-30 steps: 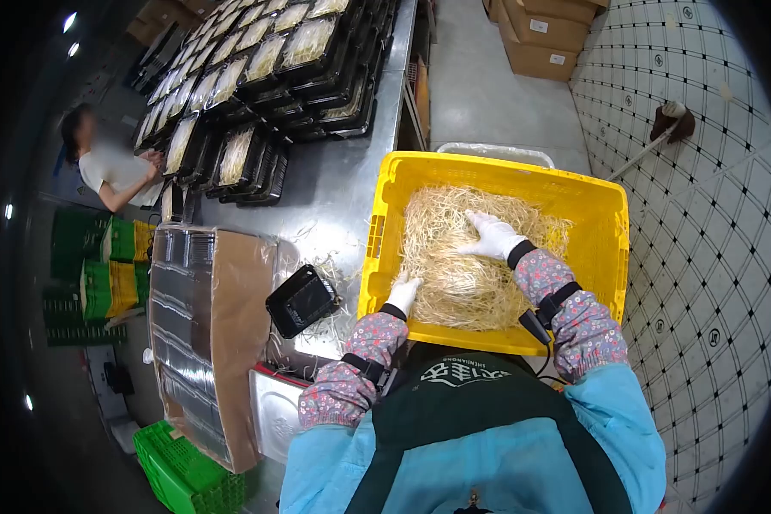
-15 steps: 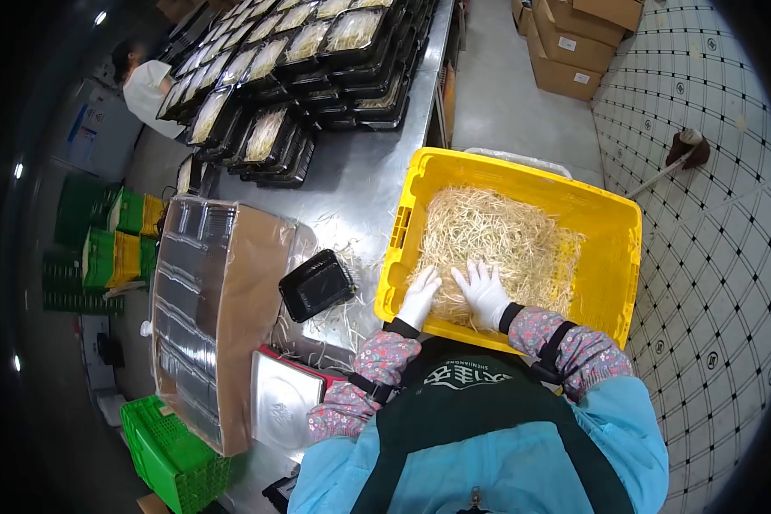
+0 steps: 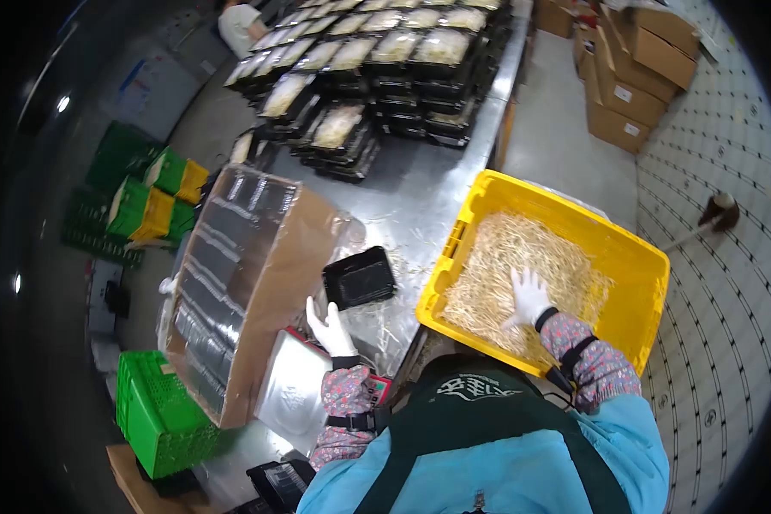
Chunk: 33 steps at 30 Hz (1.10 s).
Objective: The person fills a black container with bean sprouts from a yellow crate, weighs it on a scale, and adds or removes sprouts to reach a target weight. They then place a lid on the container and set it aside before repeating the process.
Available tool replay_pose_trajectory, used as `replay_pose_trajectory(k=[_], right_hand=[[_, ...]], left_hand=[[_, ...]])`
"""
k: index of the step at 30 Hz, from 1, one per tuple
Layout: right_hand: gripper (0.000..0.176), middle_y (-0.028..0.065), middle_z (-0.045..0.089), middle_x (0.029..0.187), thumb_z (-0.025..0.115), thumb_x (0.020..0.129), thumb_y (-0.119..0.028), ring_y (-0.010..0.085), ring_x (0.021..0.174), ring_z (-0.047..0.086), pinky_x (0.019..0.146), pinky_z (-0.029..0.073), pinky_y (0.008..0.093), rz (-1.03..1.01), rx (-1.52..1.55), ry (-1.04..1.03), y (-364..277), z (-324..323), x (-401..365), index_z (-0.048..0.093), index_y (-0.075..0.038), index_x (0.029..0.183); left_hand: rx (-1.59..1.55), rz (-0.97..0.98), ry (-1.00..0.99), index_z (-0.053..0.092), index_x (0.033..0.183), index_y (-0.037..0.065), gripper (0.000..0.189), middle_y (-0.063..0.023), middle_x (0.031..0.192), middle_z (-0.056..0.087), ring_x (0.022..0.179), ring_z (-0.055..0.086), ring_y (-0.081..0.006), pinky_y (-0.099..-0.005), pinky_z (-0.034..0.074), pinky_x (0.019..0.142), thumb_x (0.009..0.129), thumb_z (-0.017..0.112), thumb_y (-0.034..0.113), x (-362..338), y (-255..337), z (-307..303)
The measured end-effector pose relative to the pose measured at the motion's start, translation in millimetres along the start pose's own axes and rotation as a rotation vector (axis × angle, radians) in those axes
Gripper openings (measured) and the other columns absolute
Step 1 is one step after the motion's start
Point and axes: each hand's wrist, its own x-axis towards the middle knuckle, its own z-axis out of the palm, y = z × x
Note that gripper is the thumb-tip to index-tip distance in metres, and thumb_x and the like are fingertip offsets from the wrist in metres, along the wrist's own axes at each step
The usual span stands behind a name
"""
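Observation:
My left hand [image 3: 329, 330], in a white glove, is held with fingers apart just below a black plastic tray [image 3: 360, 277] and above the edge of the scale [image 3: 293, 390]. Nothing shows in it. My right hand [image 3: 531, 298], also gloved, rests with spread fingers on a heap of pale sprouts [image 3: 514, 257]. The sprouts lie inside a yellow crate [image 3: 647, 283] at the right. Loose strands are scattered on the metal table [image 3: 420, 184] around the black tray.
A cardboard box [image 3: 270, 300] of black trays stands left of the scale. Packed trays [image 3: 377, 51] are stacked at the back. Green crates [image 3: 158, 411] stand at the left, cartons [image 3: 630, 86] at the back right. A person [image 3: 240, 27] is at the far left back.
My left hand has left the sprouts and moved left toward the black tray and scale. My right hand stays on the heap. The view has shifted, so the surroundings appear displaced.

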Motion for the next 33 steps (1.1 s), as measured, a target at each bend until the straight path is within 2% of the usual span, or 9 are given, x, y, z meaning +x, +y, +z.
replay_pose_trajectory(k=[3,7,11,15,20,23,27,30,33], right_hand=[[0.130,0.0238,0.046,0.135,0.090,0.046,-0.047,0.0396,0.125,0.046,0.103,0.039,0.0508,-0.003,0.026,0.055,2,11,4,0.021,-0.003,0.148],[0.097,0.0198,0.065,0.106,0.083,0.053,-0.033,0.0353,0.101,0.063,0.088,0.052,0.0416,-0.059,0.170,0.156,25,22,19,0.043,-0.003,0.136],[0.084,0.0211,0.065,0.111,0.080,0.054,-0.036,0.0353,0.104,0.063,0.090,0.051,0.0411,-0.128,0.236,0.145,22,11,-4,0.053,-0.006,0.128],[0.092,0.0209,0.066,0.110,0.083,0.055,-0.041,0.0332,0.103,0.064,0.091,0.051,0.0390,-0.099,0.203,0.051,28,7,-7,0.050,-0.006,0.133],[0.100,0.0228,0.065,0.113,0.084,0.055,-0.041,0.0347,0.105,0.064,0.092,0.050,0.0394,-0.148,0.479,0.231,54,-22,-15,0.044,-0.004,0.139],[0.101,0.0236,0.065,0.113,0.084,0.056,-0.041,0.0349,0.105,0.064,0.092,0.050,0.0390,-0.183,0.499,0.251,72,-19,-23,0.043,-0.005,0.140],[0.100,0.0230,0.065,0.112,0.082,0.056,-0.041,0.0339,0.104,0.064,0.090,0.051,0.0397,-0.152,0.212,0.174,71,-49,-35,0.042,-0.003,0.140],[0.099,0.0225,0.065,0.112,0.082,0.057,-0.041,0.0337,0.104,0.065,0.089,0.051,0.0397,-0.187,0.186,0.217,52,-85,-40,0.043,-0.001,0.138],[0.076,0.0203,0.067,0.102,0.081,0.059,-0.037,0.0341,0.097,0.066,0.084,0.052,0.0422,-0.324,0.097,0.320,19,-119,-46,0.054,-0.001,0.120]], left_hand=[[0.296,-0.016,0.199,0.036,0.141,-0.006,0.065,-0.0210,0.145,0.039,0.132,0.040,-0.0301,-0.0396,0.031,0.111,0.087,0.067,0.011,20,-27,-18],[-0.127,-0.211,0.245,0.042,0.134,-0.010,0.065,-0.0198,0.132,0.051,0.124,0.046,-0.0293,-0.0367,0.032,0.109,0.084,0.073,0.018,49,-117,-12],[-0.038,-0.559,0.040,0.058,0.117,-0.006,0.053,-0.0128,0.100,0.065,0.077,0.062,-0.0209,-0.0335,0.053,0.058,0.079,0.077,0.026,57,-119,5],[-0.028,-0.617,0.082,0.062,0.093,-0.001,0.028,-0.0092,0.080,0.063,0.055,0.057,-0.0205,-0.0339,0.046,0.042,0.077,0.075,0.017,52,-103,18],[-0.544,-0.264,0.395,0.060,0.095,-0.001,0.022,-0.0084,0.093,0.062,0.084,0.059,-0.0178,-0.0313,0.051,0.078,0.075,0.068,-0.004,53,-89,25],[-0.572,-0.201,0.453,0.059,0.100,-0.004,0.025,-0.0084,0.097,0.061,0.087,0.059,-0.0180,-0.0316,0.049,0.083,0.076,0.067,-0.004,42,-56,21],[-0.493,0.046,0.337,0.056,0.111,-0.003,0.029,-0.0102,0.107,0.061,0.096,0.058,-0.0190,-0.0331,0.047,0.091,0.085,0.066,0.002,18,14,38],[-0.081,0.481,0.231,0.048,0.131,-0.003,0.043,-0.0198,0.132,0.050,0.126,0.045,-0.0318,-0.0403,0.030,0.111,0.090,0.059,0.007,-23,90,57],[0.311,0.907,0.061,0.049,0.131,0.000,0.048,-0.0240,0.138,0.045,0.132,0.036,-0.0457,-0.0538,0.025,0.112,0.086,0.059,0.011,-73,159,74]])
